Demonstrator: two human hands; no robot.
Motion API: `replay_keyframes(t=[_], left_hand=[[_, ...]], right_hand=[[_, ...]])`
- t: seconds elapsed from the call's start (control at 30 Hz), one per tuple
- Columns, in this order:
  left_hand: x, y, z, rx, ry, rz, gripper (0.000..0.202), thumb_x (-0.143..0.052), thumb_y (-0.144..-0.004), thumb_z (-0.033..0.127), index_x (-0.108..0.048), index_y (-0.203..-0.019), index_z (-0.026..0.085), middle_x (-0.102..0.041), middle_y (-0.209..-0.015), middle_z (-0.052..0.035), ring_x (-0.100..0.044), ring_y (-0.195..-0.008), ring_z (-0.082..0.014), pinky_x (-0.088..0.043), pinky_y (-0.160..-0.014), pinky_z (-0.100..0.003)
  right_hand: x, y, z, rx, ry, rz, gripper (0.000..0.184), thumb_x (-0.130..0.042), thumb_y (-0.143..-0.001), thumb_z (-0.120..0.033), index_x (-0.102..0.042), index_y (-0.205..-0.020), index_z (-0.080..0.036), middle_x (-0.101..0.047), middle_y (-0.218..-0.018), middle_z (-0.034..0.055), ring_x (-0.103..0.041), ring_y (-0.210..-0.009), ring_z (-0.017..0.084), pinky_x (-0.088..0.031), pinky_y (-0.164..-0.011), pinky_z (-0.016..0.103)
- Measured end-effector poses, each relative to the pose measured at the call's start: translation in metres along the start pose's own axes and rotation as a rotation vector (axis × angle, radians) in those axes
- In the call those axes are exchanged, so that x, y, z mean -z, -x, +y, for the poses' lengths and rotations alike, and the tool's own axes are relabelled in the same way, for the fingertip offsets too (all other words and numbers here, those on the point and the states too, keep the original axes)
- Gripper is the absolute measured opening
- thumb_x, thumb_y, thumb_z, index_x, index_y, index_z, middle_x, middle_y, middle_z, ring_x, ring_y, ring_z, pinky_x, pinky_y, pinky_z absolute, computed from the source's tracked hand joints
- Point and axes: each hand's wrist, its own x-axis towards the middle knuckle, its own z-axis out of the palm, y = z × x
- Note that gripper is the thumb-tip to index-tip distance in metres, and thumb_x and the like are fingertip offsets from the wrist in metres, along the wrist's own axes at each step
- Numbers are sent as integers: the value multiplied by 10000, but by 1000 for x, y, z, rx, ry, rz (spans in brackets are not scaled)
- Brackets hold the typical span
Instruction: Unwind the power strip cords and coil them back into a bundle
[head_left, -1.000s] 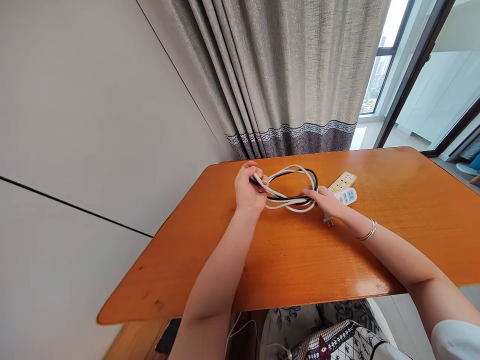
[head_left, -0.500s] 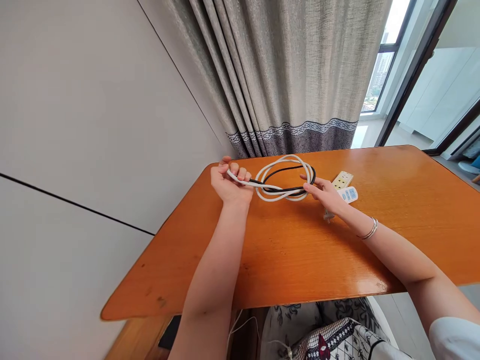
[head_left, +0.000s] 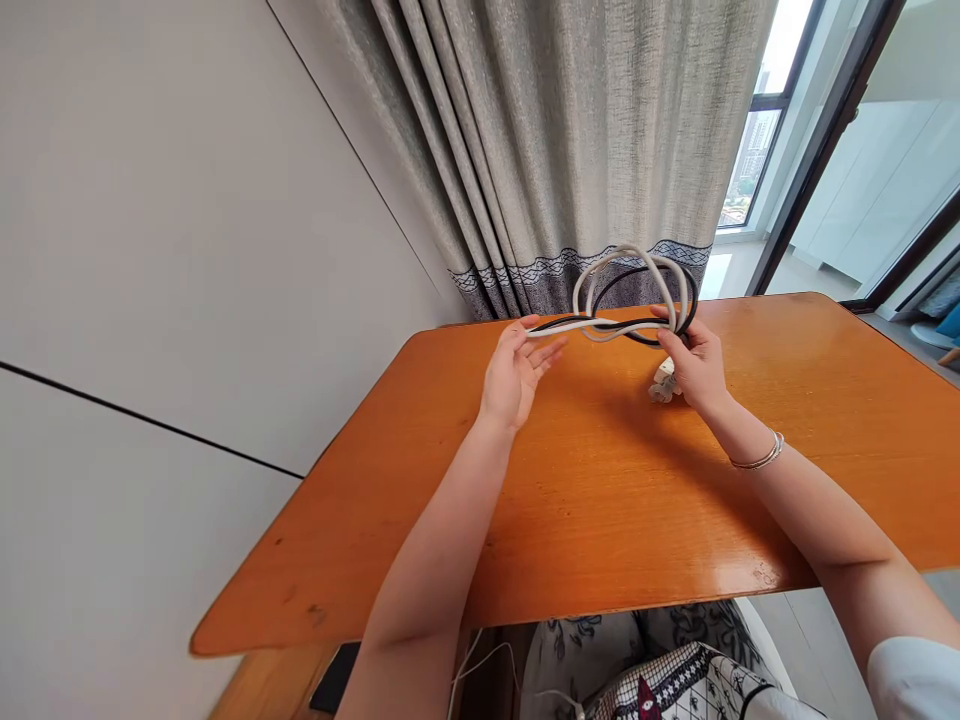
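Coiled together above the table's far side are a white cable (head_left: 663,288) and a black cable (head_left: 694,296). My left hand (head_left: 508,378) pinches the left end of the bundle between thumb and index finger, its other fingers stretched out beneath. The right side of the coil is in my right hand (head_left: 701,368), thumb on the near side. White plugs (head_left: 664,383) show just below that hand, near the tabletop. My right hand hides what lies behind it.
The orange wooden table (head_left: 600,500) spans the space in front of me. A pale wall (head_left: 150,250) runs along its left, and a grey curtain (head_left: 570,130) hangs behind it. A thin white cord (head_left: 491,652) hangs below the near edge.
Both hands have moved up and to the right, lifting the coil off the tabletop. My left fingers have uncurled into a pinch. The power strips beside my right hand are now mostly hidden.
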Motion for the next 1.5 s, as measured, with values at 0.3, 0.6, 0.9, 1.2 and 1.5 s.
replay_keyframes(t=[0.3,0.6,0.9,1.2,1.5], left_hand=[[16,8,16,-150,-789,-40,493,-805,-737,385,-477,-417,203,-317,-395,36,-327,-415,-121,-144,-452,-270],[15,2,4,-89,-735,-237,316,-864,-607,285,-631,-808,214,-702,-869,-39,-641,-793,-193,-450,-680,-259],[3,4,-28,272,-421,-471,363,-838,-613,261,-632,-897,168,-675,-795,-21,-607,-615,-109,-466,-564,-218],[11,-12,-5,47,-270,5,350,-808,-545,163,-551,-781,189,-591,-656,47,-409,-484,-48,-221,-411,-154],[14,-18,3,-94,-34,166,340,-734,-579,93,-473,-766,207,-494,-578,106,-285,-385,-5,-189,-390,-137]], right_hand=[[19,-3,-2,149,106,-132,272,-617,-806,-389,-736,-997,-237,-693,-914,47,-592,-791,191,-496,-743,359],[13,4,1,149,126,-338,287,-612,-819,-424,-736,-972,-214,-632,-802,42,-515,-674,161,-422,-625,326],[15,0,3,21,40,-338,379,-674,-762,-469,-743,-1030,-211,-666,-833,29,-502,-651,138,-437,-604,303],[33,-24,10,-118,-13,-296,459,-725,-738,-443,-682,-1113,-181,-443,-596,-65,-381,-548,104,-314,-536,264],[28,-17,-11,-213,-101,-240,529,-832,-684,-475,-677,-1124,-227,-400,-577,-78,-307,-512,87,-252,-476,256]])
